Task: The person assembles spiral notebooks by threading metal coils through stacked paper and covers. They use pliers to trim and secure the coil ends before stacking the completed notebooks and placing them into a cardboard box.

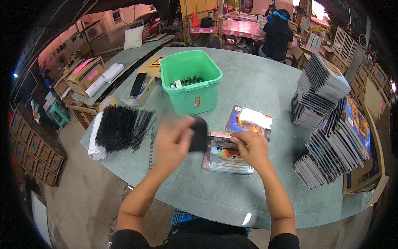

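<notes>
My left hand (172, 141) is smeared by motion, its fingers curled against a black flat piece (200, 135) with a rounded edge. What that piece is I cannot make out. My right hand (253, 147) pinches the upper edge of a small stack of printed sheets (222, 141). Under it lies a booklet with an animal-face cover (232, 159). Just beyond my right hand is another booklet with a glossy picture cover (244, 118), catching the light. Left of my left hand, many black spiral binding coils (120, 128) are heaped on the grey-green table (182, 182).
A green plastic bin (192, 93) with black coils inside stands at the table's far middle. Tall stacks of spiral-bound notebooks (338, 141) rise at the right beside an open carton (365, 176). A tray with a phone (139, 85) sits far left. Another person (277, 35) sits behind.
</notes>
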`<state>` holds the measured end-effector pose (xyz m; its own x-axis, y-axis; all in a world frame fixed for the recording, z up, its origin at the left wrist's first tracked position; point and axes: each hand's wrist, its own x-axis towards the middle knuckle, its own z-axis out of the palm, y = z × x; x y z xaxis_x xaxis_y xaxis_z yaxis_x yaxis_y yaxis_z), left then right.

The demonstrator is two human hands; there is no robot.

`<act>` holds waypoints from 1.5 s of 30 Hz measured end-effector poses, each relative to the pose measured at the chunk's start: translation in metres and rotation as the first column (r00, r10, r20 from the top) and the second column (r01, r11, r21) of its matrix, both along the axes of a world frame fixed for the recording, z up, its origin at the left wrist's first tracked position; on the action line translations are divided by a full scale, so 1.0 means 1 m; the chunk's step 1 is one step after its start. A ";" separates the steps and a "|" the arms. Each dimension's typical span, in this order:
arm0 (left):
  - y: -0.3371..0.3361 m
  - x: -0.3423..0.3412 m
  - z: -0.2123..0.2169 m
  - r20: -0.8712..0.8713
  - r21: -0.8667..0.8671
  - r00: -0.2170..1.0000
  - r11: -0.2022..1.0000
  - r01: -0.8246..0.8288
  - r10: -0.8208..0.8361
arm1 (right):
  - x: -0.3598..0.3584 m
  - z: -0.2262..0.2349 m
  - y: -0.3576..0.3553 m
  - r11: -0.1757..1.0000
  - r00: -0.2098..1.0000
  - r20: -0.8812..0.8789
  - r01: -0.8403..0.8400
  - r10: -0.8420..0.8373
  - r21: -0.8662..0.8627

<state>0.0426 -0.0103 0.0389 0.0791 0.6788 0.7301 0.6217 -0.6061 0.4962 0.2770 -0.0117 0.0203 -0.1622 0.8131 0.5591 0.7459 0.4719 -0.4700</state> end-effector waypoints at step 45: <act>0.009 0.047 -0.003 -0.122 -0.277 0.964 0.941 0.194 -0.234 | 0.039 -0.050 -0.007 0.916 0.526 -0.850 -0.346 0.009 -0.204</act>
<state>0.0898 -0.0013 0.0356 0.3389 0.7981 0.4982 0.5714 -0.5953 0.5649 0.3160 -0.0188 -0.0296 0.0675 0.9677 0.2429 -0.1358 0.2501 -0.9586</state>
